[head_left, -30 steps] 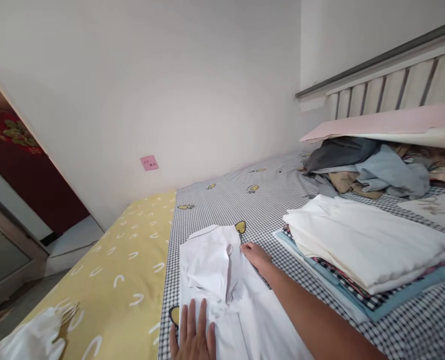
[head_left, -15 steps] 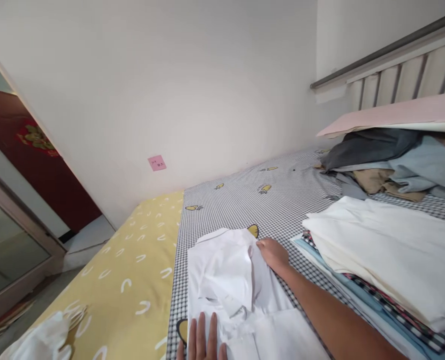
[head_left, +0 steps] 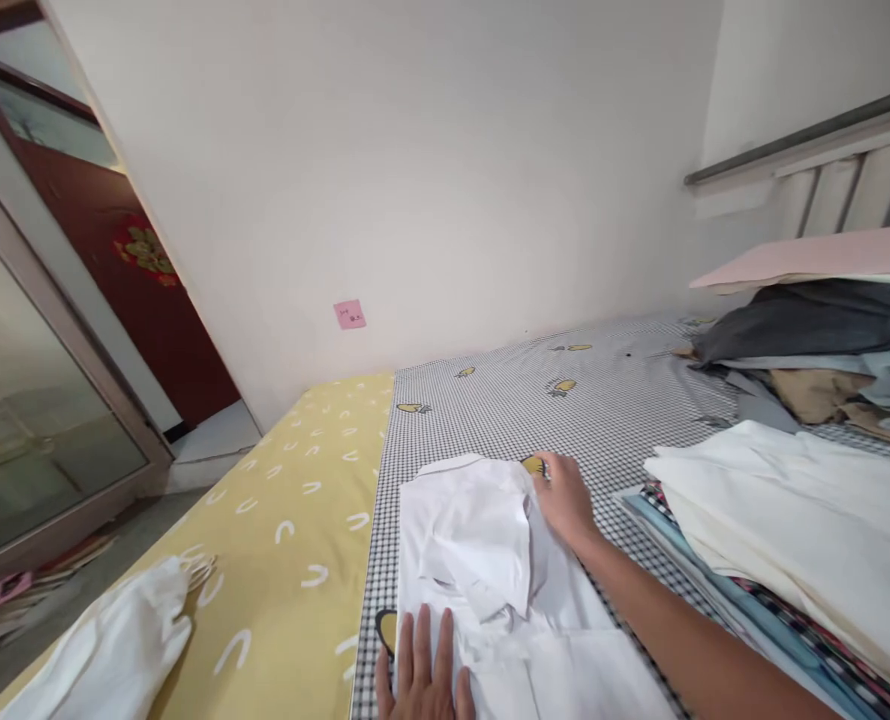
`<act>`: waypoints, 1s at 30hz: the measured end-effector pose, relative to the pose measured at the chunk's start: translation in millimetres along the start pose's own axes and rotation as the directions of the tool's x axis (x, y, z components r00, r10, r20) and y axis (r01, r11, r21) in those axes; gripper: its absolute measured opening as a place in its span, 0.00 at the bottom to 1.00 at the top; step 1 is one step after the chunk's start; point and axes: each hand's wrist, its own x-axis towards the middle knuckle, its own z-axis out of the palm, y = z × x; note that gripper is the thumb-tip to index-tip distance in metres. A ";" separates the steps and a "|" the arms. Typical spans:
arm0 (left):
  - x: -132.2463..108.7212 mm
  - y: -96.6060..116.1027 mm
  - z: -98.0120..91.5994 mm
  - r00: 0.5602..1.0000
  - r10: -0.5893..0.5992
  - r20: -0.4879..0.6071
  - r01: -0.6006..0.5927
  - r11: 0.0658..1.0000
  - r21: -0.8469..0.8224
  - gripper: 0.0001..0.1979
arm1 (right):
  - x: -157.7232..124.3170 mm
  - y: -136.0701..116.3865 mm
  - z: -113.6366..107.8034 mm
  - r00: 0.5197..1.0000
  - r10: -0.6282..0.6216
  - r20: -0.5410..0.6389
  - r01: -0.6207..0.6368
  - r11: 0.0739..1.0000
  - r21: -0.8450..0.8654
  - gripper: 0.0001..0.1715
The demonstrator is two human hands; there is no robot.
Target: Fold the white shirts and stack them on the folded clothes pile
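A white shirt (head_left: pixel 490 560), partly folded with one part crumpled over its middle, lies on the checked half of the bedspread (head_left: pixel 490 410). My left hand (head_left: pixel 421 675) rests flat on the shirt's lower left edge, fingers stretched out and spread; the frame cuts off its lower part. At the shirt's upper right edge is my right hand (head_left: pixel 565 500), fingers curled and thumb against the cloth. Its fingertips are partly hidden, but they appear to grip the edge. My right forearm crosses beside the shirt's right side.
To the right lies a stack of folded clothes (head_left: pixel 790 500), white on top. Behind it a grey, tan and blue clothes heap (head_left: pixel 842 340) sits under a pink board (head_left: pixel 820 255). White cloth (head_left: pixel 115 640) lies on the yellow bedspread part (head_left: pixel 287 540). A wall rises behind.
The view has turned left, so everything sits further right in the picture. My right hand's fingers have loosened slightly at the shirt's edge. My left hand stays flat on the shirt.
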 end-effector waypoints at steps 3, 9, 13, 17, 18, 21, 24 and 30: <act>0.0 0.6 -1.4 1.000 0.004 -0.003 -0.004 1.000 -0.006 0.23 | -25.4 -34.9 4.9 0.973 -0.229 0.030 0.229 0.973 0.016 0.27; 2.7 2.7 -6.2 0.999 0.040 -0.012 -0.039 0.998 0.044 0.24 | -72.5 -47.9 54.7 0.799 -0.317 0.511 0.341 0.939 0.050 0.31; 6.6 7.1 -14.1 0.999 0.024 0.035 -0.026 0.998 0.056 0.24 | -70.6 -44.6 55.1 0.770 -0.285 0.571 0.232 0.958 0.166 0.31; 9.1 7.0 -17.8 0.998 0.008 0.055 -0.011 0.998 0.057 0.24 | -68.9 -37.2 30.3 0.773 -0.325 0.545 0.176 0.935 0.307 0.26; 9.3 5.7 -17.3 0.999 0.017 0.052 -0.020 0.999 0.051 0.25 | -70.8 -31.1 22.9 0.792 -0.329 0.513 0.160 0.924 0.347 0.26; 9.5 0.9 -14.5 0.998 0.059 0.026 -0.059 0.998 0.030 0.25 | -82.5 -6.3 -5.1 0.890 -0.253 0.378 0.083 0.907 0.413 0.28; 11.0 0.4 -16.0 0.998 0.062 0.015 -0.062 0.998 0.032 0.26 | -108.5 5.4 -51.6 0.953 -0.111 0.280 -0.028 0.893 0.449 0.26; 17.5 10.5 -34.2 0.999 0.033 0.025 -0.035 0.995 0.092 0.24 | -196.7 -42.5 -176.2 0.903 -0.294 0.314 -0.094 0.575 0.812 0.22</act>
